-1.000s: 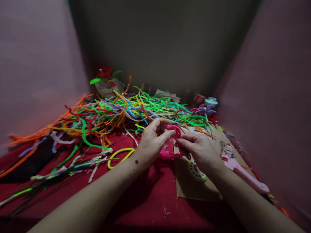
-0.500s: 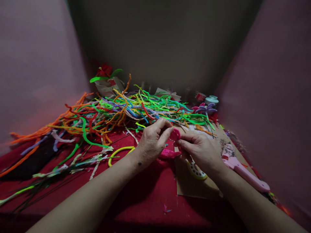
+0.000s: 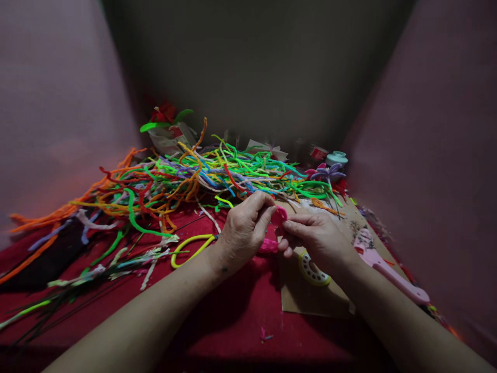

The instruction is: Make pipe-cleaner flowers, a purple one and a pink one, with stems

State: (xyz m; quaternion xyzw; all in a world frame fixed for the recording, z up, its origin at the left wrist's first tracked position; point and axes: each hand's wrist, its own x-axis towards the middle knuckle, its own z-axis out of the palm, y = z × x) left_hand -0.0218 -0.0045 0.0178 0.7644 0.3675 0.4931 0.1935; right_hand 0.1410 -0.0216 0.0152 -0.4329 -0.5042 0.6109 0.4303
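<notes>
My left hand (image 3: 246, 223) pinches a bright pink pipe cleaner (image 3: 280, 213), bent into a small rounded loop, between thumb and fingers. On the loop's right edge, my right hand (image 3: 316, 235) grips it with thumb and forefinger. Another fuzzy pink piece (image 3: 267, 246) shows below, between the hands; its left end is hidden by my left hand. A yellow loop handle (image 3: 190, 247) lies left of my left wrist. Beneath my right hand, a yellow-edged white curved piece with dark dots (image 3: 314, 272) rests on a cardboard sheet (image 3: 306, 300).
A tangled heap of many-coloured pipe cleaners (image 3: 209, 173) spans the back of the red cloth (image 3: 233, 326). Dark stems with pale tips (image 3: 116, 272) lie left. At right are a pink long-handled tool (image 3: 392, 272), a purple flower (image 3: 328, 172) and a pale blue jar (image 3: 337, 158).
My right fingers have shifted slightly on the pink loop and now cover the right end of the lower pink piece. The left hand keeps its hold. The whole view has shifted slightly.
</notes>
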